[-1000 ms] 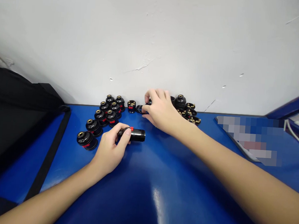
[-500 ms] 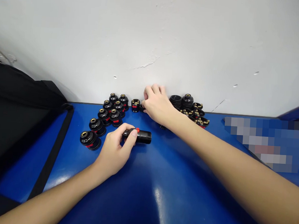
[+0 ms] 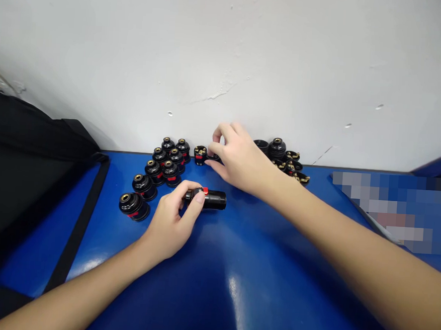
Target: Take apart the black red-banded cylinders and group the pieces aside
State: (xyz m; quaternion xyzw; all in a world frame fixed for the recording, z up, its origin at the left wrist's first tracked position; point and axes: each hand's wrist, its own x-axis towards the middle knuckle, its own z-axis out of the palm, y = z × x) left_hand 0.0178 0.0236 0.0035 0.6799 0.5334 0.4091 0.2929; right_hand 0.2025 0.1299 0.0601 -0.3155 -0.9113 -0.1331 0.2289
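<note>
My left hand (image 3: 176, 214) is closed around a black cylinder (image 3: 215, 199) with a small red tab on top, held level over the blue table. Its blunt end points right. Farther back, my right hand (image 3: 230, 153) has its thumb and forefinger apart, on either side of a dark round part (image 3: 214, 156). Whether they press on that part cannot be made out. Just left of those fingertips stands a short black plug core (image 3: 200, 155) with brass contacts and a red mark.
Several black domed plugs (image 3: 143, 186) with brass-ringed holes stand at left. Behind my right wrist are a ribbed black cover (image 3: 277, 148) and several black pieces with brass contacts (image 3: 293, 166). A black bag (image 3: 25, 183) lies left; a white wall (image 3: 227, 61) rises behind the table (image 3: 197, 293).
My right hand has shifted slightly to the right, its thumb and forefinger now spread around the dark round part. The left hand keeps hold of the black cylinder, nearly unmoved.
</note>
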